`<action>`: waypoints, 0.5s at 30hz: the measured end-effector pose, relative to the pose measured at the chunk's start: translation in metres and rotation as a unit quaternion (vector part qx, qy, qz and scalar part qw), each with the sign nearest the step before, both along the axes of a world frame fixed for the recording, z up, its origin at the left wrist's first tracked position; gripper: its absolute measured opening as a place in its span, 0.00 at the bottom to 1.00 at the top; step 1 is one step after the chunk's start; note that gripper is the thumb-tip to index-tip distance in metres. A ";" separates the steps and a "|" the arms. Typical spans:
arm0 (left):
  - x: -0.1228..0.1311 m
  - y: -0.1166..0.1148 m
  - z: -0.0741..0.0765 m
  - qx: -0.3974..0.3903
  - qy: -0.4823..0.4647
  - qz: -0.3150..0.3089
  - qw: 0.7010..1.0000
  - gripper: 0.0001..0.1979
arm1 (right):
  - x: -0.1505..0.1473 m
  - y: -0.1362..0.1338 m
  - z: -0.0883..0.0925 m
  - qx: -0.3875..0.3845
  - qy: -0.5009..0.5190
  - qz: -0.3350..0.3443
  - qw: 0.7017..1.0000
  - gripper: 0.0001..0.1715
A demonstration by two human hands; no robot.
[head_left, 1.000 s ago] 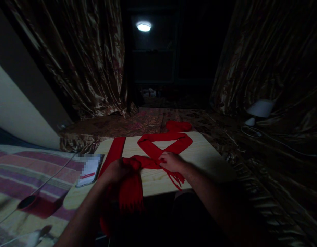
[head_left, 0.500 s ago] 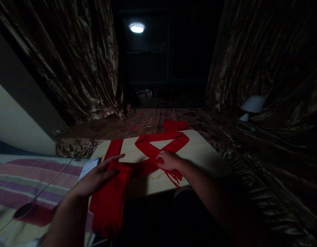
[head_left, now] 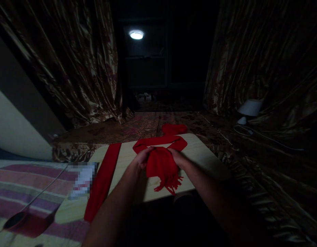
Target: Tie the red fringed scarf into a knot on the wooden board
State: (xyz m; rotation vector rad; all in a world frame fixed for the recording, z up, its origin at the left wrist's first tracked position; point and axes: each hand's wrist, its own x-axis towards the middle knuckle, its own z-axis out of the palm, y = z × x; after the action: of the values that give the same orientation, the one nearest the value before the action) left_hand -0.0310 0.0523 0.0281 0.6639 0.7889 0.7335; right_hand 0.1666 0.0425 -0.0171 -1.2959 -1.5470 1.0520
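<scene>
A red scarf (head_left: 162,163) with a fringed end lies over a pale wooden board (head_left: 199,157). My left hand (head_left: 143,157) is closed on the left side of the scarf's bunched part, thumb on top. Across from it, my right hand (head_left: 177,159) grips the right side, its fingers mostly hidden behind the fabric. The fringe hangs toward me between my wrists. Behind my hands the scarf bends in a loop on the board, and another strip of it runs along the board's left side, over the front edge.
More red fabric (head_left: 174,129) rests just past the board's far edge. A small white lamp (head_left: 250,108) with a cord stands at the right. On the left are striped bedding (head_left: 27,178), a dark red cylindrical object (head_left: 29,223) and a pixelated sheet or device (head_left: 83,180).
My left hand has moved right from the scarf's left strip to the middle, and both hands now hold the scarf. The fringed layer that hung at the left front is gone from there.
</scene>
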 end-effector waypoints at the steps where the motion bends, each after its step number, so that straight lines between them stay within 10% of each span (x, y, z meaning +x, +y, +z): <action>1: 0.005 0.002 -0.010 -0.007 0.000 -0.004 1.000 0.20 | 0.005 0.000 0.001 0.001 -0.008 -0.079 0.997 0.13; 5: 0.007 0.008 -0.038 0.013 -0.031 -0.037 0.999 0.28 | 0.013 -0.010 0.010 0.061 -0.115 -0.208 0.969 0.16; 11: 0.002 0.012 -0.039 0.029 -0.047 -0.060 0.997 0.35 | -0.014 -0.036 0.017 0.137 -0.264 -0.004 0.955 0.51; 15: 0.005 0.007 -0.036 0.037 -0.044 -0.054 0.997 0.37 | -0.019 -0.023 0.009 0.058 -0.180 -0.028 0.982 0.35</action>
State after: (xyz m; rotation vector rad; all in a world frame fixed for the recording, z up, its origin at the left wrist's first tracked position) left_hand -0.0261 0.0594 -0.0075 0.7304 0.6426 0.6903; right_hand 0.1473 0.0198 -0.0080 -1.4962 -1.7967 0.7054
